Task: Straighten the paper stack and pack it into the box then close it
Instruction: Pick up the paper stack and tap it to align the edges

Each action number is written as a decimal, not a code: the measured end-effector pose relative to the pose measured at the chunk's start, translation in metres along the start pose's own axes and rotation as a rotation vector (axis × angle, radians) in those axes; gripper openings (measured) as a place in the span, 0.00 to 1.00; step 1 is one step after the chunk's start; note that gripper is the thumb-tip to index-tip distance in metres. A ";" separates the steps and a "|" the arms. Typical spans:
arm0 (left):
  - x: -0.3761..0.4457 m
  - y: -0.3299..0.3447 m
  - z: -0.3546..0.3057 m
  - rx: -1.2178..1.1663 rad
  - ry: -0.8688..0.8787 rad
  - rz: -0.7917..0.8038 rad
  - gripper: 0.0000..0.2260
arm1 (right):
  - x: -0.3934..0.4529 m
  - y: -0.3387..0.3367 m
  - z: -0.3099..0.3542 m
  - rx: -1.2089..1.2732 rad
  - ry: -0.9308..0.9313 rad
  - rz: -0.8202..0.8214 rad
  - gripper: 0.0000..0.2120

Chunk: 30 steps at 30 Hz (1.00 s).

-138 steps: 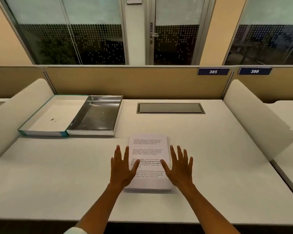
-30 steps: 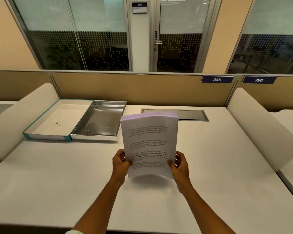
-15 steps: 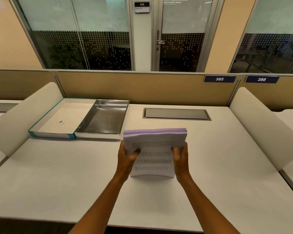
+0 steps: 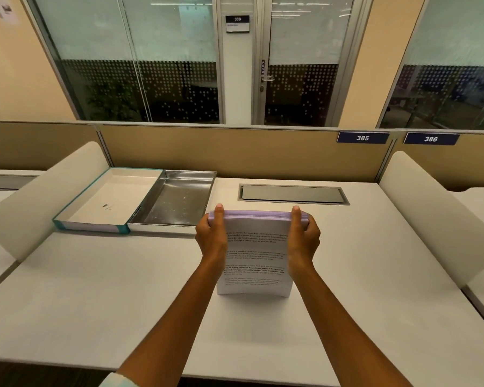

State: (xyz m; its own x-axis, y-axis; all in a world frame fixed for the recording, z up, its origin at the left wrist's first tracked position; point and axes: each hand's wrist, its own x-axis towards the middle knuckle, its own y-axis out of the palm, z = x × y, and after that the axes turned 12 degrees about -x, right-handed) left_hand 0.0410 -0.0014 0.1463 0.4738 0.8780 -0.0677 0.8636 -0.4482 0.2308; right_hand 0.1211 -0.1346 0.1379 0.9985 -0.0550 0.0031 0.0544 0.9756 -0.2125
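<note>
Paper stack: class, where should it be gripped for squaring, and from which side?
Grip the paper stack by its two long side edges near the top, as the left hand and right hand do: it stands upright on its bottom edge on the desk.

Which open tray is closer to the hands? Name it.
The silver metal tray, right of the teal-edged white tray. Its front corner sits just beside the left hand gripping the paper stack.

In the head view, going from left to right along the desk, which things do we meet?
Teal-edged box half → silver tray half → left hand → paper stack → right hand.
</note>
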 end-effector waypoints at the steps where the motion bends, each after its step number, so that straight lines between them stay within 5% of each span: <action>1: -0.001 0.000 -0.002 0.002 0.012 -0.002 0.20 | -0.001 -0.001 0.001 -0.001 0.001 -0.002 0.21; 14: -0.002 -0.001 0.000 0.031 0.036 0.014 0.22 | -0.005 -0.005 0.000 -0.051 0.028 0.040 0.25; 26: -0.001 0.005 0.000 0.009 0.029 -0.011 0.15 | -0.005 -0.005 0.008 -0.052 -0.005 0.005 0.18; 30: 0.003 0.008 -0.006 0.007 0.005 -0.035 0.21 | 0.000 -0.005 0.012 -0.056 0.023 0.023 0.21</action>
State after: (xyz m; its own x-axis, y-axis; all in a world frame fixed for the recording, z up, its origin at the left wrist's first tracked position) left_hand 0.0483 -0.0013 0.1539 0.4423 0.8941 -0.0710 0.8809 -0.4182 0.2219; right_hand 0.1206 -0.1373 0.1504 0.9990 -0.0377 -0.0243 0.0299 0.9634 -0.2664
